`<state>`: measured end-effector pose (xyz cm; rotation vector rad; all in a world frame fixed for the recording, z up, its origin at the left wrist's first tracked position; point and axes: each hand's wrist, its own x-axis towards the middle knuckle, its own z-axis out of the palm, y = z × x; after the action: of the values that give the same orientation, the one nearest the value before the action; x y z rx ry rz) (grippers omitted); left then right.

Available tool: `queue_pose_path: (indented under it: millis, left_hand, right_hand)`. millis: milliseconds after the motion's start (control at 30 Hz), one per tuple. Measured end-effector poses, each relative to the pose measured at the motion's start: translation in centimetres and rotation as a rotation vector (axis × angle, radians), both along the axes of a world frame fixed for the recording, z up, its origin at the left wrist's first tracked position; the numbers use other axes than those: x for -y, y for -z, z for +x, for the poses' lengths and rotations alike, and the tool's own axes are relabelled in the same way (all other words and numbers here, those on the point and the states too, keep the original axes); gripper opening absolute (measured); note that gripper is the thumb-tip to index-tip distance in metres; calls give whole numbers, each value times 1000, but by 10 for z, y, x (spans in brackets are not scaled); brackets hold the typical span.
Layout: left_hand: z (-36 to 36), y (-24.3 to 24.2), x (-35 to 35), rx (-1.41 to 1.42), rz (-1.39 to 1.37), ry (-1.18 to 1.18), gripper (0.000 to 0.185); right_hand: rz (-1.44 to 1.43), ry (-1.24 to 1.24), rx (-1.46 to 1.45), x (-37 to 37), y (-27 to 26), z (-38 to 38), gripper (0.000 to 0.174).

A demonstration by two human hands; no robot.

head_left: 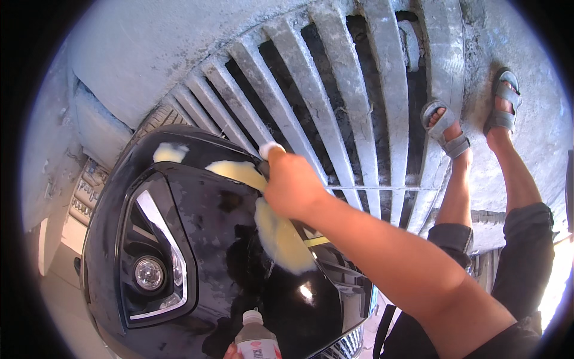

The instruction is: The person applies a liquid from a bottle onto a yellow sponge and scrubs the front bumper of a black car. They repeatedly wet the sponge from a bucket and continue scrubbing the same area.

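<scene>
A black car bumper (210, 264) with a headlight (154, 269) set in it lies before me. Its surface is partly wet and glossy, partly dull and blotchy. Pale yellow patches that look like body filler (284, 238) run along its edge. My right hand (293, 181) is closed at this edge, over a small dark flat piece (264, 168) that it mostly hides; something white (271, 149) shows at the fingers. At the bottom rim, my left hand (232, 352) holds a clear plastic bottle (258, 334) with a white cap and a printed label; only its fingertips show.
A floor grate of thick concrete bars (287, 80) with deep gaps lies beyond the bumper. Legs in rolled dark trousers and grey sandals (448, 130) stand at the right, one foot by the grate. Part of a tyre (163, 117) shows behind the bumper. A wall is at the left.
</scene>
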<state>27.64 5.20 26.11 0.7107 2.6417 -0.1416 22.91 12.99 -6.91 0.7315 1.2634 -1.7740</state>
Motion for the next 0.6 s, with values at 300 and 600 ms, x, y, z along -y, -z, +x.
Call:
queue_pose_path:
  millis: [300, 600]
  left_hand:
    - [-1, -4, 1, 7, -4, 24, 70]
    - [0, -1, 3, -26, 28, -8, 60]
  right_hand:
    - [-15, -123, -3, -3, -18, -2, 31]
    - [94, -194, -139, 14, -19, -4, 37]
